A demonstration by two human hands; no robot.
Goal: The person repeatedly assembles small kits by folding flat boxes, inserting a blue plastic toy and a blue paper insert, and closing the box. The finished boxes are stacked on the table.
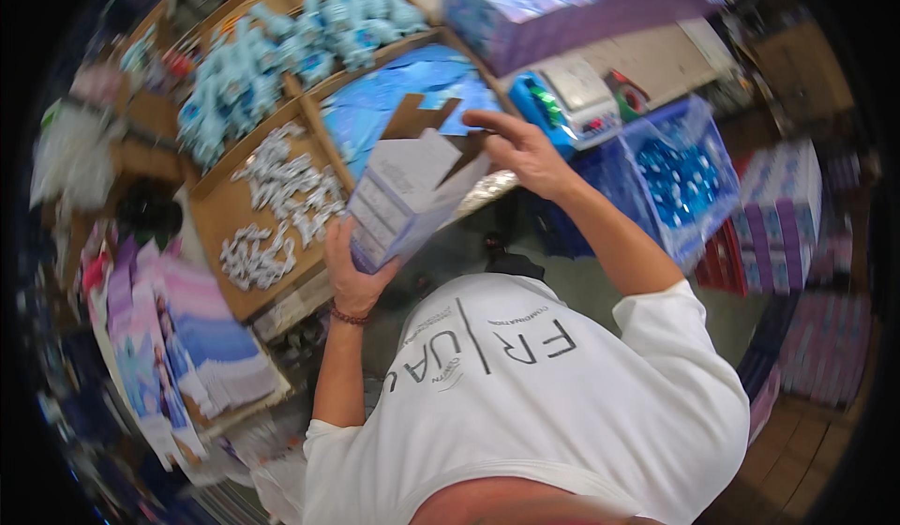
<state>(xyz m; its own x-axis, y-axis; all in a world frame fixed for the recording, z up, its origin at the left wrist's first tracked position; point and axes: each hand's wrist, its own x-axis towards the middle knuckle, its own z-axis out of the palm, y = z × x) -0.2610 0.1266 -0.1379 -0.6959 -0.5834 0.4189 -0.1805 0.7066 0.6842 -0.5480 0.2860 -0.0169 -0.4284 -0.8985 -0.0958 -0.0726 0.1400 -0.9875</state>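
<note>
Tilted in front of me is a pale lilac and white carton (pixel 398 187), its brown-lined top flaps standing up. My left hand (pixel 358 274) grips its lower end, fingers along the side and a beaded bracelet at the wrist. Beside the upper right flap is my right hand (pixel 530 157), with the index finger stretched over it and the other fingers partly bent and apart. Whether those fingertips touch the flap I cannot tell. What the carton contains is hidden. Just behind it, blue sheet-like pieces (pixel 412 89) fill a cardboard tray.
Light-blue toy-like pieces (pixel 300 37) pile up at the back left. White small parts (pixel 286 192) lie in a brown tray; folded printed sheets (pixel 187 319) are at left. A blue bin (pixel 689 178) of shiny blue pieces, a tape dispenser (pixel 548 112) and stacked cartons (pixel 778 216) stand right.
</note>
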